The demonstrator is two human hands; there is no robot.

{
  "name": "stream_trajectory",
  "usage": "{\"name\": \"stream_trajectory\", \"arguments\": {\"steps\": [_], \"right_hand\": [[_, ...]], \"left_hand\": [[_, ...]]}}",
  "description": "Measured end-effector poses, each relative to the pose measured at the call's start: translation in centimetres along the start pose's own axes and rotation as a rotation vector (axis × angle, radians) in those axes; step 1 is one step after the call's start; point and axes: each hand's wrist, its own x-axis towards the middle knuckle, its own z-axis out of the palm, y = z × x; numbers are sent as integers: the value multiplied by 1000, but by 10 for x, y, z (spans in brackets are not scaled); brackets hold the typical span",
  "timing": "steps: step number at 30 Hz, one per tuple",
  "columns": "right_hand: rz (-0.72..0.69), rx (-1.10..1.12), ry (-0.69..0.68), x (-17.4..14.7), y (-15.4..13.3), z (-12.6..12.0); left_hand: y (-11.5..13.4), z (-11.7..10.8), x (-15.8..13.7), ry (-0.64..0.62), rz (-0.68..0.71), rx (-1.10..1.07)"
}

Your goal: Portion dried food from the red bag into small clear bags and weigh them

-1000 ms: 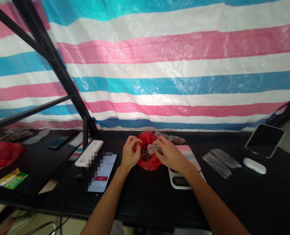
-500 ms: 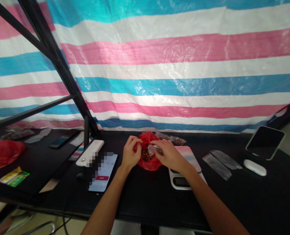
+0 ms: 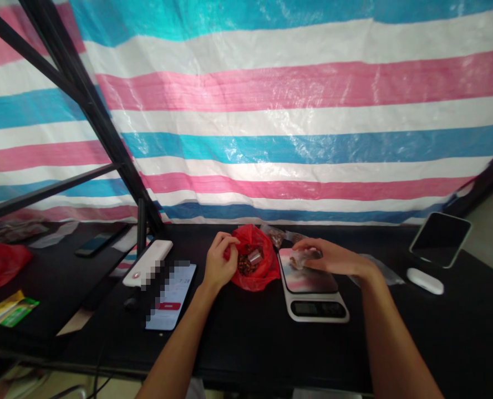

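Observation:
My left hand (image 3: 222,259) pinches the left edge of a red plastic bag (image 3: 267,272). The bag's mouth gapes, showing small brown dried pieces (image 3: 246,267). On those pieces lies a small clear, shiny cylinder-like object (image 3: 255,256); its kind is unclear. Over the plate of a kitchen scale (image 3: 313,284), my right hand (image 3: 327,256) has its fingers closed on a small clear plastic bag (image 3: 296,261) with a little brown matter inside. Whether that bag rests on the plate I cannot tell. The scale's display is too dim to read.
Filled clear bags (image 3: 276,235) lie behind the red bag. Flat clear bags (image 3: 381,269) are right of the scale, partly behind my right arm. A white case (image 3: 425,281) and a propped tablet-like device (image 3: 441,239) stand farther right. A phone (image 3: 169,305) and a white power bank (image 3: 148,263) lie left.
My right hand has moved right, from the red bag's mouth to above the scale, with the small clear bag. The clear cylinder-like object now shows in the red bag. My left hand stays at its edge.

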Motion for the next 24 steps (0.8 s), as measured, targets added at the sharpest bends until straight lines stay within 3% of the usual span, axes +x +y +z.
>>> {"name": "stream_trajectory", "arguments": {"steps": [6,15,24], "right_hand": [[-62,-12,249,-7,3,-10],[-112,-13,717,15,24,-10],[-167,-92,769,20,31,-8]], "left_hand": [[0,0,0,5,4,12],[-1,1,-1,6,3,2],[-2,2,-1,-1,-14,-5]]}}
